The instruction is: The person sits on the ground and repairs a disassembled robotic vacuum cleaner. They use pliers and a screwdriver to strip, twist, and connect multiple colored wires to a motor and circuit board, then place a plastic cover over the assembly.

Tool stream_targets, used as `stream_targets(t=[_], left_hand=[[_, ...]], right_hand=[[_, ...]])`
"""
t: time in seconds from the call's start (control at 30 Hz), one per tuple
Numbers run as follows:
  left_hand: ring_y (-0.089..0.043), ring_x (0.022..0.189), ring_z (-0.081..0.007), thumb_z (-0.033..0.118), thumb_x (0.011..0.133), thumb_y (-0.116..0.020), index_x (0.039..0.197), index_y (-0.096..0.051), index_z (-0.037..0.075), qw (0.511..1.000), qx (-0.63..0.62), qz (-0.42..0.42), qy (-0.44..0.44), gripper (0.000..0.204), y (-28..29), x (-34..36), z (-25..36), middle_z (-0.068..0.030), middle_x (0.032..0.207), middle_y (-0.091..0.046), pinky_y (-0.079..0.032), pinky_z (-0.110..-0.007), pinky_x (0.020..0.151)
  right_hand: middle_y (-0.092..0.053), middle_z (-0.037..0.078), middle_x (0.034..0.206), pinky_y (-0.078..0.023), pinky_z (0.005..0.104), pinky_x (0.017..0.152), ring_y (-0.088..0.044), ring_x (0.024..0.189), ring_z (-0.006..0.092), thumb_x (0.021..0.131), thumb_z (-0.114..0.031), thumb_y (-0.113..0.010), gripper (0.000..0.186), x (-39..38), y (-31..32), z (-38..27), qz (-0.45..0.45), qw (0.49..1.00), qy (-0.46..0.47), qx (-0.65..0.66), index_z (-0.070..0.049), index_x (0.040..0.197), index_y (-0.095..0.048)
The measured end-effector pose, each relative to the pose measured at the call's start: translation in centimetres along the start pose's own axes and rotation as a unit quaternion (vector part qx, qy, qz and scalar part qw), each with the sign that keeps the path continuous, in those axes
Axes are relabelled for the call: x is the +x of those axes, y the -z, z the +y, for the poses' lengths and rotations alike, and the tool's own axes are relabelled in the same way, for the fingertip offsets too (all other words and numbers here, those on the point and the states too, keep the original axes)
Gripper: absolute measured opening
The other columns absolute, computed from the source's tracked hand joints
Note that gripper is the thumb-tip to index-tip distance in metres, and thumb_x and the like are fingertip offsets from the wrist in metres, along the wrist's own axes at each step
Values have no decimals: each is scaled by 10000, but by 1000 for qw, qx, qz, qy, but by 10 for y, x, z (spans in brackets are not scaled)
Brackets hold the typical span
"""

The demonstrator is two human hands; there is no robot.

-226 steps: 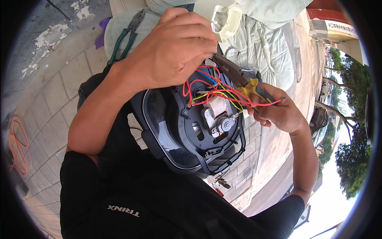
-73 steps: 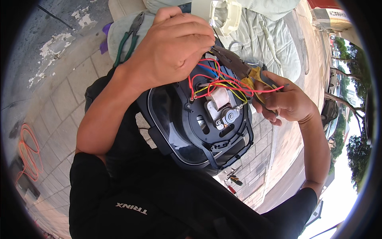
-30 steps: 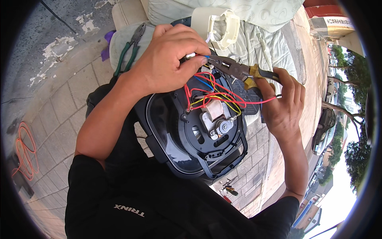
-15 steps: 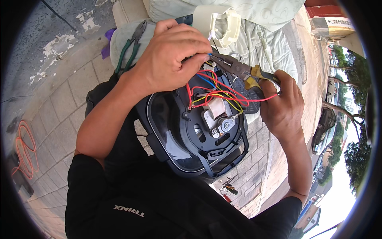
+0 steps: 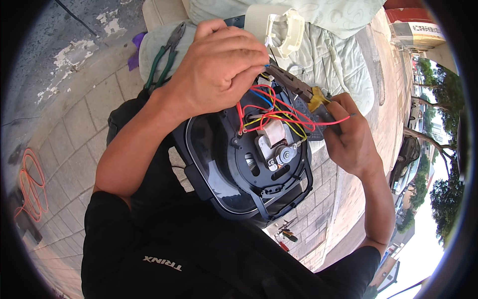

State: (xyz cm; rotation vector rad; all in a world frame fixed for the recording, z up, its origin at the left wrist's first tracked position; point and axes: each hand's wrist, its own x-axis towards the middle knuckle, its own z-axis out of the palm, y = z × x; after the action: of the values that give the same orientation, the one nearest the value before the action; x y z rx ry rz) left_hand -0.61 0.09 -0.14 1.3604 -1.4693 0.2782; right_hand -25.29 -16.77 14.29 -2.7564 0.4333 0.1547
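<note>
Pinching blue wire (image 5: 268,65) at the pliers' tip (image 5: 277,72), left fingers (image 5: 251,56) press together; right fingers (image 5: 347,103) clasp the handles (image 5: 317,98)

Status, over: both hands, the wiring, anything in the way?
Left hand pinching blue wire. Right hand closed on yellow-handled pliers, nose by that wire, bite unclear. Loose red wire end crossing in front of right hand.

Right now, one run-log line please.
left hand: pinching blue wire; right hand: gripping yellow-handled pliers; pliers nose: at blue wire, contact unclear; black appliance: open, red wires exposed
</note>
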Motion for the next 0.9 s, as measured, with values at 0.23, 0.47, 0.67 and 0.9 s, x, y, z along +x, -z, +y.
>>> stream_targets(t=[0.23, 0.47, 0.67, 0.9], left_hand=[[-752, 1104, -245, -20, 839, -864, 1086, -794, 88, 1000, 13, -2, -16, 279, 1, 1, 1, -53, 1128, -806, -432, -411, 1008], [-752, 1105, -242, -12, 840, -869, 1080, -794, 84, 999, 22, -2, -24, 269, 2, 1, 1, -51, 1136, -806, -434, -405, 999], [-755, 1106, -241, -13, 845, -866, 1078, -792, 78, 999, 15, -9, -27, 260, 2, 2, 2, -52, 1133, -807, -437, -405, 992], [-756, 1107, -244, -10, 862, -846, 1072, -789, 72, 999, 27, -14, -39, 232, 1, 2, 0, -49, 1139, -807, -442, -402, 981]], right_hand=[[-561, 188, 938, -473, 452, 785, -576, 916, 392, 869, 118, -620, 157, 4, 7, 8, -77, 993, -20, 87, 24, 994, -625], [-543, -5, 789, -392, 321, 663, -518, 723, 125, 917, 50, -544, 133, 10, 17, 7, -211, 915, -209, 274, -51, 926, -629], [-559, 19, 803, -345, 290, 507, -457, 593, 99, 877, 52, -571, 129, 14, 22, 27, -264, 825, -265, 424, -75, 895, -586], [-628, 152, 902, -352, 302, 427, -548, 567, 147, 847, 90, -581, 161, 20, 19, 44, -317, 673, -325, 584, -54, 910, -544]])
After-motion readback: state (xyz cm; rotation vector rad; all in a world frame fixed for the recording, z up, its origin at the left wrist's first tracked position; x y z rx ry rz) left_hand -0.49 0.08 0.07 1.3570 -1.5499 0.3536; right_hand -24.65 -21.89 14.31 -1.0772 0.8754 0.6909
